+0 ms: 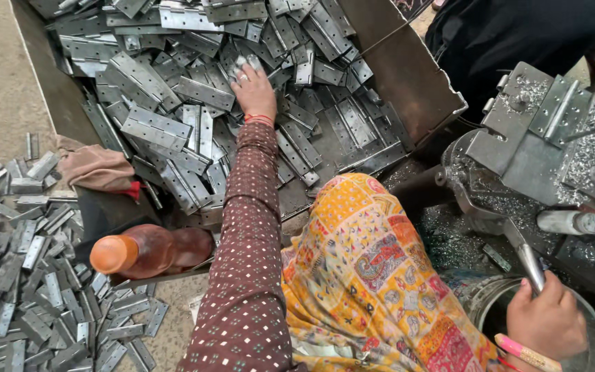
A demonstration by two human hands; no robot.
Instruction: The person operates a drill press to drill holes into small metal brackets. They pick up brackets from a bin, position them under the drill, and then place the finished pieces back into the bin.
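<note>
Here, left hand [254,88] amid hinges [173,89], tray wall [408,76] rightward

Left hand [253,86]: fingertips sunk among the metal hinges [173,103] in the tray [408,76]; whether they grip one cannot be told. Tray cut off by the top edge; its floor mostly buried. Right hand [545,320]: closed round the lever handle [528,265], lower part cut by the bottom edge. Loose hinge pile [29,289] runs off the left and bottom edges. Bottle [149,251]: base hidden behind the patterned sleeve [249,241]. Dark-clothed figure [511,34] at the top right corner, mostly cut off.
</note>
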